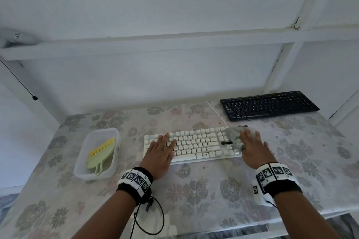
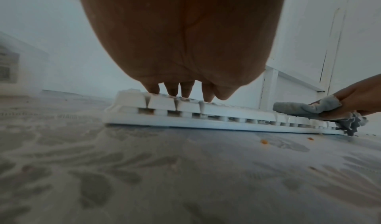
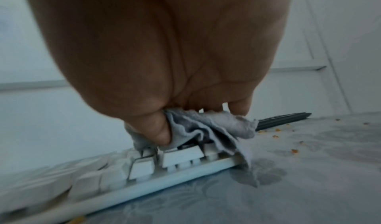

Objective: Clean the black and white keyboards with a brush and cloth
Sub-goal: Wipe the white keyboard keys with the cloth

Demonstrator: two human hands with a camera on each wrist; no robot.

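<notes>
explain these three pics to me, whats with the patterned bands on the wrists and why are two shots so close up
No machine here: a person works with bare hands. The patterned wrist bands belong to the recording rig, which has a camera on each wrist. The wide picture comes from a camera on the head, looking down; the two close ones look along each hand. On the flowered table lie a white keyboard, a black keyboard farther back on the right, and a clear tub holding a green and yellow brush. The left hand rests flat on the white keys. The right hand pinches a grey cloth against that keyboard's right end. Crumbs dot the table.
</notes>
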